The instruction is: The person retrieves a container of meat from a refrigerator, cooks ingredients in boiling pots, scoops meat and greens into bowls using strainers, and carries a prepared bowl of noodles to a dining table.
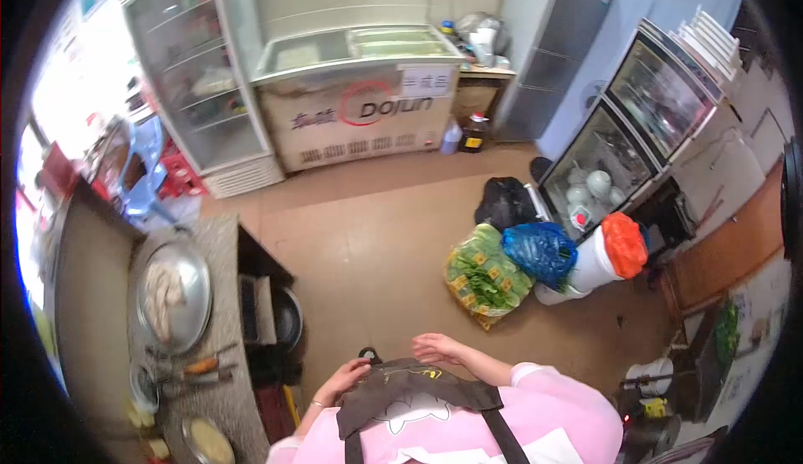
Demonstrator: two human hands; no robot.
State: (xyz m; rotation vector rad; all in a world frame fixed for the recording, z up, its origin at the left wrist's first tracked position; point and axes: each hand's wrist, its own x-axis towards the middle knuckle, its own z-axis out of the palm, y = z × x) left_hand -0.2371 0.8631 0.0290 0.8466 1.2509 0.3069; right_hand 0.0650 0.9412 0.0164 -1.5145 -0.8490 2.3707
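My right hand is held out in front of the apron, its fingers stretched and nothing in them. At the apron's left edge is my left hand, fingers loosely extended towards the dark cloth, with no held thing visible. The dark apron with a yellow mark covers a pink top. Just past the left fingertips a small black thing, possibly a shoe tip, shows above the floor. Neither hand touches anything on the counter.
A stone counter at left bears a metal tray with pale food, knives and a bowl. Bagged greens, a blue bag and a white bucket stand right. A chest freezer is ahead.
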